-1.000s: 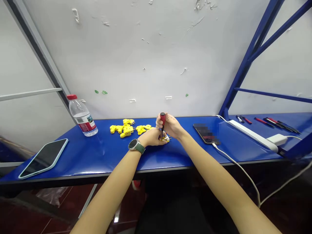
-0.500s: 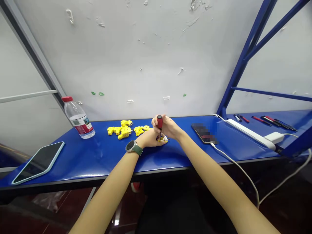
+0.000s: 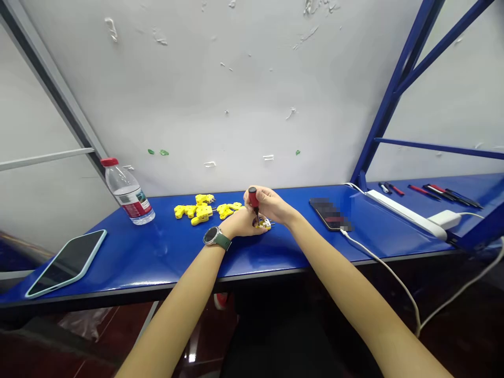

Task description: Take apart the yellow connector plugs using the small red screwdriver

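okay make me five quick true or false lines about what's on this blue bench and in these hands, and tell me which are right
1. The right hand grips a red-handled screwdriver. True.
2. The wristwatch is on the right wrist. False: the wristwatch is on the left.
3. The left hand holds a yellow-and-white plug. True.
4. The bottle cap is green. False: the bottle cap is red.
5. No cable reaches either phone. False: a white cable does.

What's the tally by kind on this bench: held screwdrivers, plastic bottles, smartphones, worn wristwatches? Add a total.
Held screwdriver: 1
Plastic bottle: 1
Smartphones: 2
Worn wristwatch: 1
Total: 5
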The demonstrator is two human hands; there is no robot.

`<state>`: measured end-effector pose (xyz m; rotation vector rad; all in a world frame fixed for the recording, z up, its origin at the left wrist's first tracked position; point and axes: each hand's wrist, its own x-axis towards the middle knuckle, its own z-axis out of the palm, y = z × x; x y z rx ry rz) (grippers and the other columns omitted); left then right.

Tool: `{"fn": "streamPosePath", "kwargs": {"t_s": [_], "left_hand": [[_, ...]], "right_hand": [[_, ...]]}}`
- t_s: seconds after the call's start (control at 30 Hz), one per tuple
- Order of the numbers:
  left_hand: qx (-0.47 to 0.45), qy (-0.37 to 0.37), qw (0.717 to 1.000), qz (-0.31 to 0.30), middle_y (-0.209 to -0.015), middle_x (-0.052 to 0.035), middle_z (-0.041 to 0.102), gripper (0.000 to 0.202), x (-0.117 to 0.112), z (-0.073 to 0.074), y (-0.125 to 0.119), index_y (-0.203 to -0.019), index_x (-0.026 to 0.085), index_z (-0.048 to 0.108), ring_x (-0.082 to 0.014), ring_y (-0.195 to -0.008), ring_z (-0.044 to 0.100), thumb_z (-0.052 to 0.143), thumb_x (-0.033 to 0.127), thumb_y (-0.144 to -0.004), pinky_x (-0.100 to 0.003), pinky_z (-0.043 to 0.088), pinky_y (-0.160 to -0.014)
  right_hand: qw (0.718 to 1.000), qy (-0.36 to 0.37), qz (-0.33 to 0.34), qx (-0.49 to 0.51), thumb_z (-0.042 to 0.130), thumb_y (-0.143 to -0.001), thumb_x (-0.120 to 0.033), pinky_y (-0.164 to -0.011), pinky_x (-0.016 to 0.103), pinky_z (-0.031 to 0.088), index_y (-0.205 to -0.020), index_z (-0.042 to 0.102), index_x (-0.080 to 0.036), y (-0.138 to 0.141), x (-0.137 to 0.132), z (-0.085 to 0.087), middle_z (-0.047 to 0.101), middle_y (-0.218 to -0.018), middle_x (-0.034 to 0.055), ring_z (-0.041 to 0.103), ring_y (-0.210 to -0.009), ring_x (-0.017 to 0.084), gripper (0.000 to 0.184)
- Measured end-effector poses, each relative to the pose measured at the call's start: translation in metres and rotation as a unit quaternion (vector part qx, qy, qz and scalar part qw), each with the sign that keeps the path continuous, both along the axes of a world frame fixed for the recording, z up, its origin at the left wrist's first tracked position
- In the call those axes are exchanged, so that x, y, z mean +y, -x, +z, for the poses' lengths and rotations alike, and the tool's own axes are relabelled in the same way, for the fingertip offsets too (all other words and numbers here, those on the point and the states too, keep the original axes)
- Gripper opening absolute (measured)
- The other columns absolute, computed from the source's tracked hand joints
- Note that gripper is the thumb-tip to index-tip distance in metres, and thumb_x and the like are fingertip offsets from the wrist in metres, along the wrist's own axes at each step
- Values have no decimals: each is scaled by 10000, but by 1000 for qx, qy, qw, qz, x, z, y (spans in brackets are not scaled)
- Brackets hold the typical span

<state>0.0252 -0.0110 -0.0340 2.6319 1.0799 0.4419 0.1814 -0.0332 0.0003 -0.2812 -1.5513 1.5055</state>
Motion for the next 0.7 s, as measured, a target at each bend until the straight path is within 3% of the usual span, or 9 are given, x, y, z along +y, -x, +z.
{"fn": "streamPosePath", "kwargs": {"t_s": [0.17, 0.23, 0.3, 0.4, 0.5, 0.7], "left_hand": [[-14, -6, 1000, -26, -815, -22, 658, 307, -3, 3, 1, -925, 221, 620, -192, -740, 634, 703, 493, -808, -290, 473, -650], [-14, -10, 999, -30, -825, -26, 655, 335, -2, 3, 2, -957, 218, 630, -191, -732, 623, 693, 514, -814, -291, 467, -641], [-17, -17, 999, -33, -829, -30, 653, 358, 1, 1, 2, -973, 212, 641, -192, -730, 618, 694, 526, -807, -289, 459, -636], [-1, -21, 999, -38, -759, -24, 644, 322, 4, 0, 2, -900, 213, 667, -191, -701, 611, 678, 525, -819, -288, 430, -619], [25, -19, 999, -36, -697, -20, 635, 302, 4, 2, 1, -840, 213, 690, -182, -646, 593, 666, 514, -838, -291, 387, -583], [32, -20, 998, -40, -719, -14, 652, 328, 2, 5, 0, -830, 213, 673, -167, -629, 578, 641, 538, -857, -282, 362, -581]], "right_hand": [[999, 22, 34, 17, 514, -921, -790, -502, 230, 256, -848, 587, -193, 2, 3, -1, 247, -491, -112, 216, -458, 81, 606], [997, 24, 62, 30, 522, -892, -819, -504, 223, 247, -899, 561, -216, 1, 2, -1, 257, -497, -121, 193, -456, 78, 604], [997, 21, 70, 41, 650, -847, -773, -525, 216, 276, -931, 517, -244, 0, 0, 0, 338, -549, -112, 261, -477, 80, 552], [998, 12, 14, 62, 822, -794, -616, -584, 225, 364, -904, 487, -244, 0, 0, 0, 523, -739, -57, 447, -591, 91, 513], [996, 15, -49, 73, 765, -817, -670, -612, 259, 423, -862, 536, -207, 2, 2, 1, 579, -830, 2, 524, -672, 117, 519], [992, 67, -72, 82, 608, -968, -607, -487, 218, 276, -937, 558, -228, 1, 4, 3, 376, -535, -100, 255, -445, 76, 383]]}}
